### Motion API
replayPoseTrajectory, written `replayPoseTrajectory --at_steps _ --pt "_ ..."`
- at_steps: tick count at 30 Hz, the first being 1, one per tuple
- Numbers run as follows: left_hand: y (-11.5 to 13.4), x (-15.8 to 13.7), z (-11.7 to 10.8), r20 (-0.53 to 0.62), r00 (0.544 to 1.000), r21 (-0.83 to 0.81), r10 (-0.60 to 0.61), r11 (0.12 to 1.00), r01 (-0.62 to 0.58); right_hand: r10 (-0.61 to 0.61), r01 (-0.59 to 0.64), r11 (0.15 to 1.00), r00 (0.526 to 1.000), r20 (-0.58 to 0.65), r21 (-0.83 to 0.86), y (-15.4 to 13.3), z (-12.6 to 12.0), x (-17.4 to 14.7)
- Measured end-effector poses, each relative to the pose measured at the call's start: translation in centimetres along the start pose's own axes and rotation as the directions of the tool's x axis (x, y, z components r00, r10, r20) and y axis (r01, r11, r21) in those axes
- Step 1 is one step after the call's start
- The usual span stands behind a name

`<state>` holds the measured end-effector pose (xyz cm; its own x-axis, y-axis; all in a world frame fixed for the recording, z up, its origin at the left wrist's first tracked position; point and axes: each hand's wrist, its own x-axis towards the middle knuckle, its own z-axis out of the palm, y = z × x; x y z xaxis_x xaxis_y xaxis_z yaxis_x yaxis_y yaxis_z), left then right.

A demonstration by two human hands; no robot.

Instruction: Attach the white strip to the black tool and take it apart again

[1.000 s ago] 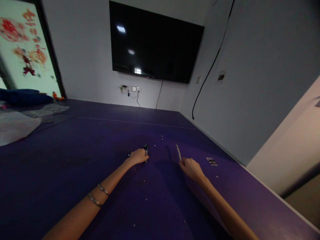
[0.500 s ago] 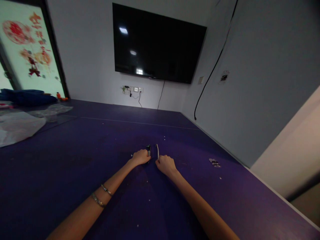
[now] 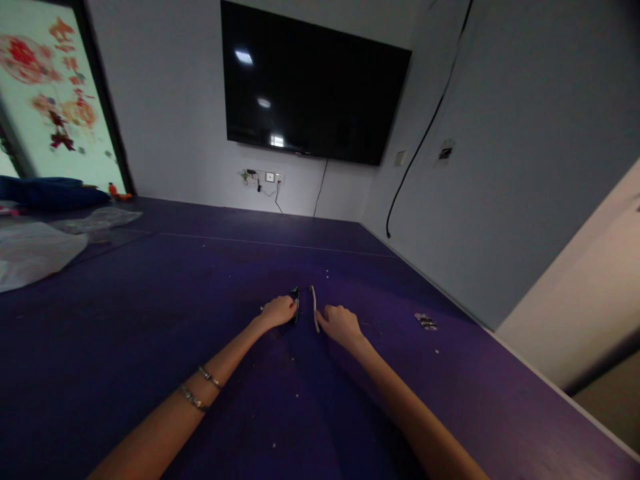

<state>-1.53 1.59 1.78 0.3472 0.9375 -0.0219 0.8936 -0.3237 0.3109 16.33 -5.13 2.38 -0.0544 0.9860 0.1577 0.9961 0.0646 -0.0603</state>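
My left hand (image 3: 279, 311) is closed around a thin, dark, flat piece (image 3: 297, 293) with a shiny edge, standing roughly upright; most of it is hidden behind the fingers. Just to the right, across a narrow gap, a slim, pale, slightly curved strip (image 3: 315, 303) is seen edge-on. My right hand (image 3: 341, 324) has its fingers curled in at the strip's right side, pinching it near its lower half. Exactly what either piece is, I cannot make out. Both hands are low over the purple tabletop (image 3: 240, 373), and the two pieces do not touch.
A small clear packet with dark items (image 3: 426, 321) lies to the right. Clear plastic wrapping (image 3: 37, 250) and a dark blue cloth bundle (image 3: 53, 193) are at the far left. White specks dot the surface. A black cable (image 3: 423, 143) hangs by the right wall.
My right hand has shifted slightly right along the pale strip, showing more of its lower end. My left hand keeps its hold on the dark piece. The whole view has moved slightly.
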Motion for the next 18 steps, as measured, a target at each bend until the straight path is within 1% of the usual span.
replayPoseTrajectory --at_steps 2,4,7,9,10,13,15,18 --pt "-0.2 0.2 0.2 -0.022 1.000 -0.008 0.008 1.000 -0.009 -0.002 0.003 0.998 1.000 -0.012 0.065 1.9 -0.4 -0.4" --pt "-0.5 0.4 0.3 -0.046 0.999 -0.020 0.014 1.000 -0.015 -0.028 0.036 0.987 0.998 -0.053 0.154 4.6 -0.8 -0.9" --pt "-0.8 0.6 0.4 -0.076 0.997 -0.044 0.009 0.999 -0.013 -0.050 0.089 0.961 0.987 -0.154 0.261 9.7 -0.9 -1.7" --pt "-1.1 0.8 0.5 -0.103 0.994 -0.044 0.035 0.998 -0.040 -0.028 0.093 0.956 0.974 -0.227 0.279 13.6 -0.9 -2.4" --pt "-1.2 0.8 0.6 -0.107 0.993 -0.040 0.044 0.998 -0.049 0.004 0.069 0.960 0.966 -0.257 0.273 15.6 -0.9 -2.8" --pt "-1.5 0.9 0.7 -0.097 0.995 -0.029 0.030 0.999 -0.033 0.106 -0.033 0.966 0.954 -0.280 0.255 21.3 -1.0 -4.3" --pt "-1.6 0.9 0.7 -0.090 0.996 -0.026 0.026 0.999 -0.028 0.180 -0.110 0.959 0.947 -0.265 0.260 24.4 -1.1 -5.2" --pt "-1.6 0.8 0.6 -0.093 0.994 -0.027 0.051 0.998 -0.054 0.259 -0.197 0.943 0.940 -0.221 0.267 28.1 -1.1 -6.2"
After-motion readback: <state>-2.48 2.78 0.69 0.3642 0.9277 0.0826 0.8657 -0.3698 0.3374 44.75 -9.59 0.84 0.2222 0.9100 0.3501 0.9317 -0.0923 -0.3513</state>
